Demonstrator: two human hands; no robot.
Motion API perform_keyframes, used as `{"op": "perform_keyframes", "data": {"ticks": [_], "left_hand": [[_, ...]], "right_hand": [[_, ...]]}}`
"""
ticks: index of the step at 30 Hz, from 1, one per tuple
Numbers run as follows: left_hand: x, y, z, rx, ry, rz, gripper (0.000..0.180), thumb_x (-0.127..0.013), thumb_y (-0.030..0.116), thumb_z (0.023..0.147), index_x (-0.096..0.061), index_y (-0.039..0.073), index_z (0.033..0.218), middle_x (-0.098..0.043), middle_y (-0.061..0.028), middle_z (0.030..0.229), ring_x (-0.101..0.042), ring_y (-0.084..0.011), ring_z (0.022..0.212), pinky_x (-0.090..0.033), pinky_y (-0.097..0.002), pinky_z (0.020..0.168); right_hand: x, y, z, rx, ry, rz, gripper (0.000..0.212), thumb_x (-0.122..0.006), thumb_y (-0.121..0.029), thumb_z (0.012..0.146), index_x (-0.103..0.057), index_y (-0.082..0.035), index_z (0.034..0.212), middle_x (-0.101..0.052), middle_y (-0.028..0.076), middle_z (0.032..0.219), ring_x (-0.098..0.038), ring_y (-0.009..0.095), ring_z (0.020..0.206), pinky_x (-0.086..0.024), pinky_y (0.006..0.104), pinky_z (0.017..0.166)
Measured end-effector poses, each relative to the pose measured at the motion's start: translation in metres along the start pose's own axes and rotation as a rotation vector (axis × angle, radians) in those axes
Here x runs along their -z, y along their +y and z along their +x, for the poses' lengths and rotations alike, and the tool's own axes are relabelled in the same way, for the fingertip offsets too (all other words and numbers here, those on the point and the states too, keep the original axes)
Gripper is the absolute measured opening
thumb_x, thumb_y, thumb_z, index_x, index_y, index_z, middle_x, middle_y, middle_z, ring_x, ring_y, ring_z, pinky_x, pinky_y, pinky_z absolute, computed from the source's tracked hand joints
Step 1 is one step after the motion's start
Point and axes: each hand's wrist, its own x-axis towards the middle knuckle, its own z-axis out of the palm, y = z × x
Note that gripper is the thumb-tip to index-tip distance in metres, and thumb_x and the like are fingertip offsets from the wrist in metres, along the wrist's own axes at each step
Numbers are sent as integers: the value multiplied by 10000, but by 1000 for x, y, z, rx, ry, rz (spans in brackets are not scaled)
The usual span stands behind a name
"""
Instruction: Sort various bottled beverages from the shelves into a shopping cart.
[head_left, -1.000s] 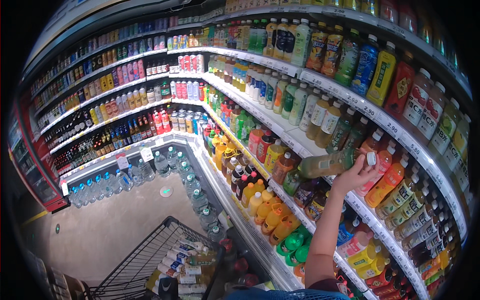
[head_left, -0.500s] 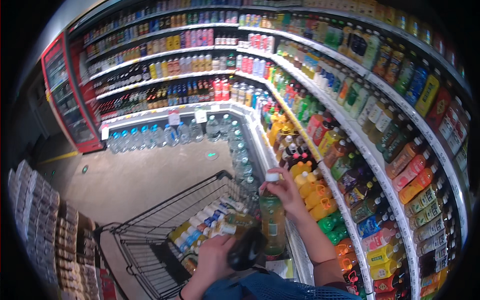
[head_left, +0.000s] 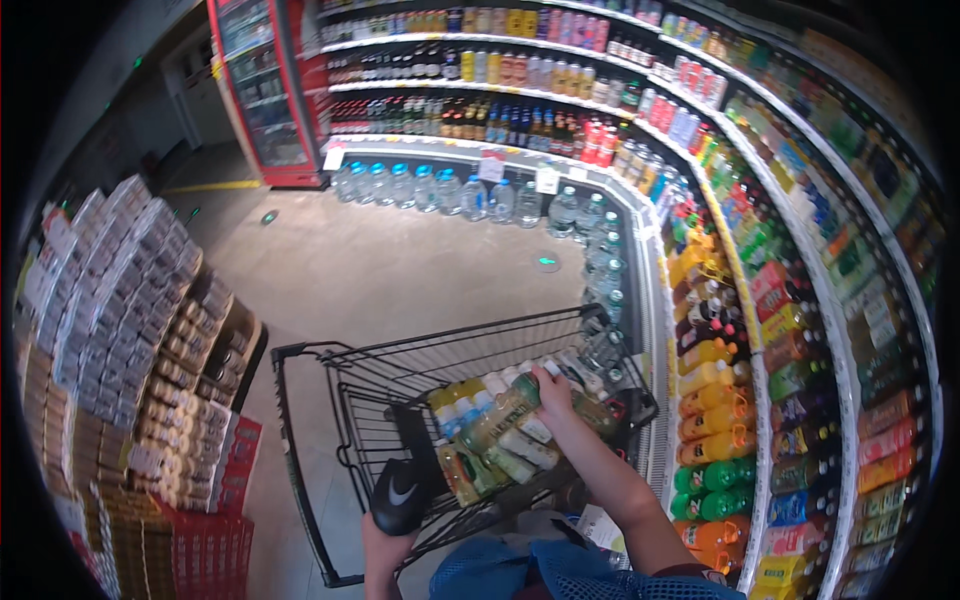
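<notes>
several bottles [head_left: 457, 474] already lie in the cart [head_left: 412, 437]; right hand [head_left: 553, 394]: fingers round a greenish bottle [head_left: 498, 415], unreleased; whether the left hand [head_left: 386, 550] grips anything, i can't tell.

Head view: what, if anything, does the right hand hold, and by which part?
The right hand holds a greenish bottle by its neck end, close to the white cap.
</notes>
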Motion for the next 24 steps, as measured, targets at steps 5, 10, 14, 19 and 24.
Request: {"op": "perform_keyframes", "data": {"ticks": [5,10,14,19,24], "left_hand": [[30,-16,-16,94,281,34,364,-705,55,578,-624,-6,927,-656,-91,788,-606,-128,712,-482,-292,649],[31,-42,-35,119,313,90,488,-737,81,573,-584,-6,1028,-644,-104,924,-616,-179,820,-479,-301,735],[16,-25,-28,276,143,53,483,-606,42,735,-488,-40,1197,-573,-145,1126,-543,-189,1022,-421,-317,870],[6,-32,-25,191,72,276,473,-537,-19,724,-515,1,1196,-575,-156,1109,-543,-233,1039,-406,-302,893],[3,-65,-15,-116,-42,584,544,-554,0,716,-463,32,1251,-569,-154,1115,-537,-211,1043,-412,-330,905]], "right_hand": [[-48,104,37,-147,465,-393,467,-668,-220,790,-457,30,1124,-500,191,1160,-540,285,988,-534,360,665],[-69,207,39,-369,609,54,475,-633,-265,821,-426,-27,1176,-464,159,1182,-529,313,991,-557,480,688],[-51,288,62,-435,558,157,389,-601,-263,846,-444,-54,1134,-457,130,1153,-525,306,998,-564,485,694],[-11,356,62,-564,127,136,327,-591,-192,858,-440,-95,1131,-483,119,1112,-547,285,927,-558,442,646],[-16,331,48,-892,-274,-342,418,-612,-199,840,-409,-169,1204,-540,94,1011,-579,239,808,-504,418,674]]}}
